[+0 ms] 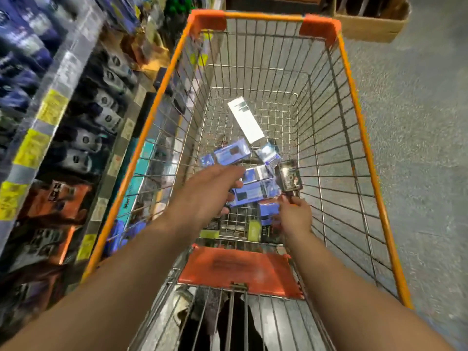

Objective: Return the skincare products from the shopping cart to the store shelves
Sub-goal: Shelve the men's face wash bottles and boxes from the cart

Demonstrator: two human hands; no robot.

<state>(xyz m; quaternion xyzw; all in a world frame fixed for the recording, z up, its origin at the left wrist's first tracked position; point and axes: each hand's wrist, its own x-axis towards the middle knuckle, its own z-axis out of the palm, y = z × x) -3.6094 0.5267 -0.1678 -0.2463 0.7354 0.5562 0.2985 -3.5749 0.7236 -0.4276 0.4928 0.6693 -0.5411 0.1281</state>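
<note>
Both my arms reach into the orange-rimmed wire shopping cart (359, 117). My right hand (295, 215) pinches the lower end of a dark boxed product (290, 178) and holds it upright above the cart floor. My left hand (210, 188) hovers with straight fingers over several blue skincare boxes (253, 192) piled in the cart; one more blue box (225, 154) lies just beyond its fingertips. A white box (245, 122) lies flat farther forward. Yellow-green items (254, 230) sit near the cart's back wall.
Store shelves (50, 117) with yellow price tags and dark and orange products run along the left, close against the cart. An orange child-seat flap (240, 272) lies below my wrists. A cardboard box (372, 21) stands on the grey floor at the far right.
</note>
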